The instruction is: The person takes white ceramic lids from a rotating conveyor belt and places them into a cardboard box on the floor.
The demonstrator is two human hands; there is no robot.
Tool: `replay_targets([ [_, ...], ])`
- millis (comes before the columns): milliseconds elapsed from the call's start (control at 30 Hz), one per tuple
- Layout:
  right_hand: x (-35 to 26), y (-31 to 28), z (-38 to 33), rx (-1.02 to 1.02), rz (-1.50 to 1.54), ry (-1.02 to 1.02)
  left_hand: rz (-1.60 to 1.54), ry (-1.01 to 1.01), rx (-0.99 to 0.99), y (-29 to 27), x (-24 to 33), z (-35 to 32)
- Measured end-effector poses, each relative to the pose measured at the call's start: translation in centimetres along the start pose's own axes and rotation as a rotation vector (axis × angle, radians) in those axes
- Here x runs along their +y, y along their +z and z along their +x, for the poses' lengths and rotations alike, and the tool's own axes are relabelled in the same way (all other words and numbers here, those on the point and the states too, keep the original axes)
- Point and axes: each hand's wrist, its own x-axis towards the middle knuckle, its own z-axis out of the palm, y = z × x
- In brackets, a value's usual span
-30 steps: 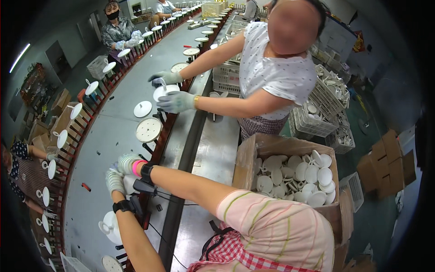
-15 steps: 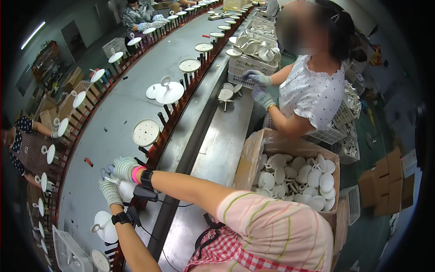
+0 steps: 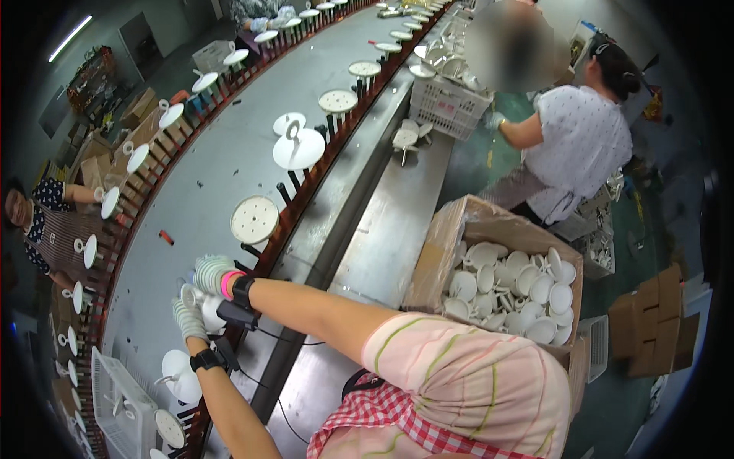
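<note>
My left hand (image 3: 188, 318), in a striped knit glove, is closed at the near edge of a white ring-topped disc (image 3: 213, 311). My right hand (image 3: 212, 273), gloved alike with a pink band at the wrist, is curled over the far side of the same disc. The fingertips and the disc's underside are partly hidden. Just beyond my right hand, a flat cream disc with small holes (image 3: 255, 220) rests on the rack's pegs. Nearer than my left hand sits another white ringed disc (image 3: 180, 376).
Black pegs (image 3: 284, 193) line the grey oval table (image 3: 222, 145). A cardboard box (image 3: 432, 256) of white discs stands at my right. A white crate (image 3: 443, 107) holds more parts. A co-worker (image 3: 573, 145) stands beyond the box; another (image 3: 53, 222) works across the table.
The view has shifted slightly. The co-worker at the right has turned away from the bench. My hands stay together at the disc, and its ring now shows between them.
</note>
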Motion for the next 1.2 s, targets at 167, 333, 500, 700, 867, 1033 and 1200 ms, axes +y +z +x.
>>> replay_targets([
  [167, -0.7, 0.0, -2.5, 0.047, 0.018, -0.062, 0.110, 0.280, -0.012, -2.4, -2.4, 1.3],
  [333, 10.1, 1.8, -13.7, 0.325, 0.049, -0.574, 0.224, 0.316, 0.109, -3.4, 1.6, -2.6],
  [500, 26.6, -5.2, -32.4, 0.371, -0.017, -0.098, 0.439, 0.196, 0.368, -3.4, 1.5, -7.0],
  [700, 40.8, -15.6, -51.6, 0.904, -0.208, 0.986, 0.074, -0.036, 0.395, 1.1, 5.2, -19.6],
  [867, 51.1, -22.5, -61.1, 1.307, -0.348, 1.080, -0.017, 0.200, -0.025, 11.9, 11.3, -22.6],
  [1033, 57.1, -20.5, -68.5, 1.045, -0.307, 1.410, -0.093, 0.556, -0.605, 22.2, 17.7, -25.9],
  [1200, 54.8, -22.3, -64.6, 1.087, -0.035, 1.272, 0.182, 0.701, -0.844, 22.6, 24.0, -29.8],
])
